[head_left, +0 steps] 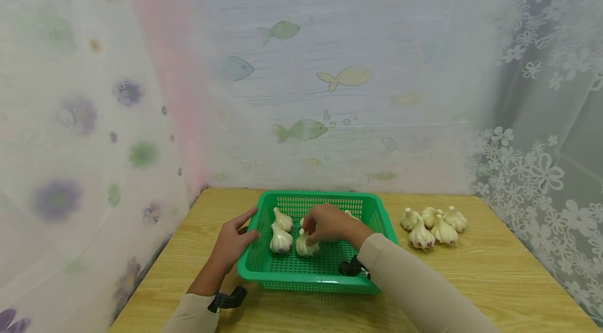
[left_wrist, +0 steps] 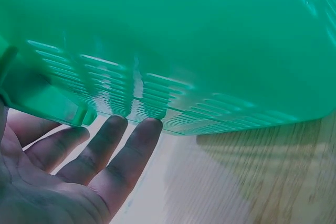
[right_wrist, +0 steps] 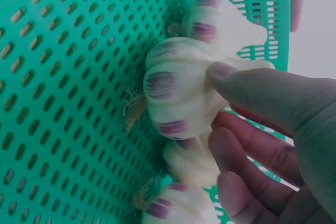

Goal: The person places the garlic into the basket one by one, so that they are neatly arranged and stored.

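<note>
A green plastic basket [head_left: 311, 276] with slotted walls stands on the table, several garlic bulbs inside it. My right hand [head_left: 330, 224] reaches into it and pinches one garlic bulb [head_left: 305, 247] between thumb and fingers. That bulb's purple-streaked root end shows in the right wrist view, with the thumb [right_wrist: 257, 90] on its side. Two other bulbs [head_left: 281, 240] lie left of it; those behind my hand are partly hidden. My left hand [head_left: 231, 241] is at the basket's left rim. In the left wrist view its extended fingers [left_wrist: 123, 163] are against the outer wall.
A cluster of several garlic bulbs [head_left: 433, 227] sits on the wooden table [head_left: 471, 275], right of the basket. Patterned curtains [head_left: 292, 81] hang behind the table and along both sides. Each wrist wears a small black camera [head_left: 228, 299].
</note>
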`<state>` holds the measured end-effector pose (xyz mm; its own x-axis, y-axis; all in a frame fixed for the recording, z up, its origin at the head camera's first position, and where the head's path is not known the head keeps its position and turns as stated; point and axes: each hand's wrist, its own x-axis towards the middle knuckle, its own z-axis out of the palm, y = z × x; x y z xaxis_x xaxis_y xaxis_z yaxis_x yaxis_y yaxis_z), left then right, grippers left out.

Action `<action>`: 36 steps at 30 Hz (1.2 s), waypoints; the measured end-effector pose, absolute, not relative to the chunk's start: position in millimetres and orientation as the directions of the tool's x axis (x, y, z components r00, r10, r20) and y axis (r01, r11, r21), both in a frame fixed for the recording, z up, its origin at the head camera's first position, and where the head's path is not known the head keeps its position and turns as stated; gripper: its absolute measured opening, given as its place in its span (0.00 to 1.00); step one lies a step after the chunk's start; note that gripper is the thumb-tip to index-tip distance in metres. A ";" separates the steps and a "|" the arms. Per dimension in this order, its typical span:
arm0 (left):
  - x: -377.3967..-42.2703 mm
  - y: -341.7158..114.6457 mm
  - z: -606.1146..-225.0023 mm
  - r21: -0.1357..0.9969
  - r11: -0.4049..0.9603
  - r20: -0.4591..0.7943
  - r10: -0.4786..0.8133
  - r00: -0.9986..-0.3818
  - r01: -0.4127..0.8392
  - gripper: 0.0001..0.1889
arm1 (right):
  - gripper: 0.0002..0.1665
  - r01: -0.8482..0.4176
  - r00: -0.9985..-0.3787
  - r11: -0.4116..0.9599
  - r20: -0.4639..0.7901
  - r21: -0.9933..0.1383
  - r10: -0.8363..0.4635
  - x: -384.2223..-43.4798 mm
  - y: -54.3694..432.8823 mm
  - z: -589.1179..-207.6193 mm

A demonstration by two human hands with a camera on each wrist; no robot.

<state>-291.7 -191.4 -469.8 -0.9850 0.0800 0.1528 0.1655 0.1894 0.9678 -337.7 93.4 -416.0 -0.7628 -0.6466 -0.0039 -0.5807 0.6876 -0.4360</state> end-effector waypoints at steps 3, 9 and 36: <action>-292.4 -191.7 -470.7 0.967 0.187 0.158 0.085 -0.984 0.171 0.36 | 0.12 -0.583 -0.764 0.695 -0.008 -0.421 -0.646 -338.5 90.6 -415.5; -293.3 -192.5 -471.3 0.968 0.176 0.163 0.094 -0.982 0.177 0.36 | 0.13 -0.592 -0.757 0.691 -0.007 -0.414 -0.653 -341.0 85.3 -415.3; -292.0 -192.4 -472.3 0.955 0.225 0.181 0.082 -0.980 0.195 0.35 | 0.14 -0.590 -0.760 0.688 0.005 -0.423 -0.649 -333.6 99.1 -398.5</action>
<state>-292.0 -192.4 -472.3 -0.9800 0.0816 0.1814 0.1954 0.2250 0.9546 -333.6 99.1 -398.5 -0.7605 -0.6493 0.0045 -0.5898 0.6878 -0.4232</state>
